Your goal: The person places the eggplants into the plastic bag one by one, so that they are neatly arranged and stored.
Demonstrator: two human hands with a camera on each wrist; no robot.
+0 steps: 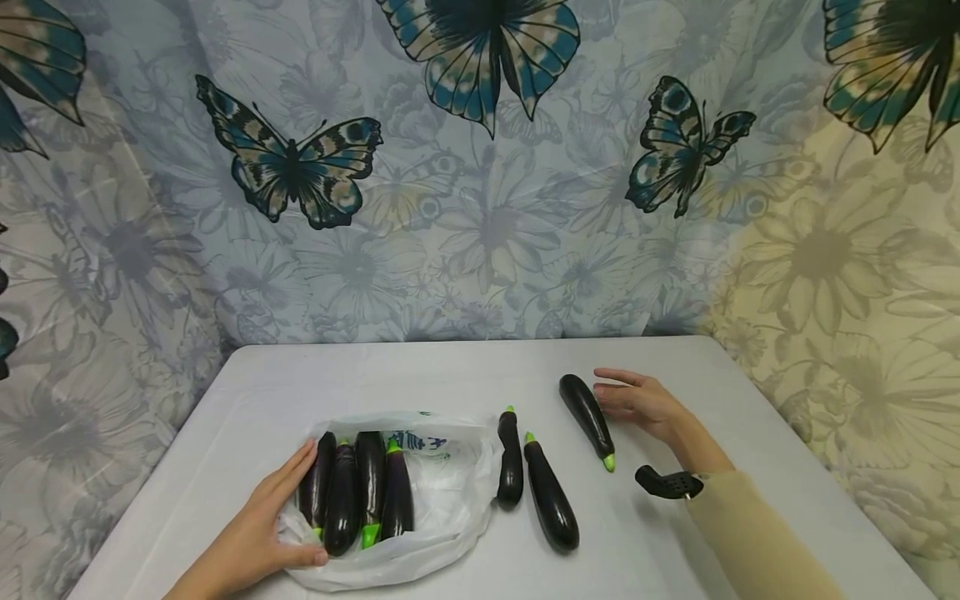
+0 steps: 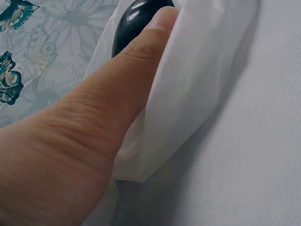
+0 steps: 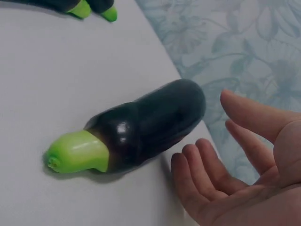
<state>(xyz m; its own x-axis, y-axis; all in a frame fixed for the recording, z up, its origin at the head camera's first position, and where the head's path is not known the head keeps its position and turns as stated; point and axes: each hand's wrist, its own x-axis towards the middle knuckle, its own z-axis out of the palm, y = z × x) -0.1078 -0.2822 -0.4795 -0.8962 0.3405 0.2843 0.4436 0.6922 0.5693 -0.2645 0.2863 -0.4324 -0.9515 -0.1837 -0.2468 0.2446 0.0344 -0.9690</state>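
My left hand (image 1: 258, 525) rests at the left side of a white plastic bag (image 1: 457, 533), its fingers stretched along the outermost eggplant and its thumb at the front rim. In the left wrist view, the thumb (image 2: 136, 56) reaches inside the bag's edge beside a dark eggplant (image 2: 134, 26). Several eggplants (image 1: 342, 500) with green stem ends lie side by side in the bag. My right hand (image 1: 641, 406) is spread just right of a loose eggplant (image 1: 587, 417), holding nothing. In the right wrist view, its fingertips (image 3: 181, 165) are close to that eggplant's rounded end.
Two more eggplants lie between the bag and the right hand, a shorter one (image 1: 510, 467) against the bag and a longer one (image 1: 551, 500) beside it. The white table (image 1: 300, 375) ends at a butterfly-patterned cloth (image 1: 487, 250) behind. A black strap (image 1: 667, 483) circles the right wrist.
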